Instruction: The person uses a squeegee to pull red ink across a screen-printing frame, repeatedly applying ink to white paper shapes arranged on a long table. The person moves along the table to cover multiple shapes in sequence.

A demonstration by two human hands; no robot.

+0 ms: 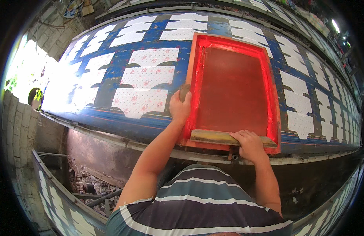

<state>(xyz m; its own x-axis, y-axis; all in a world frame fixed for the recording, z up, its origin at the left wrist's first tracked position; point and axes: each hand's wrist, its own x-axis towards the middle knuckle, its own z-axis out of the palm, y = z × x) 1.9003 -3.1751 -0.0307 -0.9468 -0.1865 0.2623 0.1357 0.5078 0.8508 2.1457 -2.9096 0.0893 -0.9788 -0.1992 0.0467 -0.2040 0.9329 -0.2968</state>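
A red-rimmed screen printing frame [233,90] lies on the long blue table [152,129]. My left hand [180,105] is closed on a dark handle [184,91] at the frame's left side. My right hand [249,143] grips the squeegee [211,136], a long bar lying across the frame's near end. Just left of the frame, white cut pieces [144,96] carry pink printed motifs and small dots. Right of it, more white pieces [296,98] show dots and no pink that I can make out.
A metal rail [91,130] runs along the table's near edge. Parallel tables with white pieces stand beyond [280,11] and behind me [60,200]. A block wall [22,126] has a bright opening at the left. Rubble [87,181] lies below.
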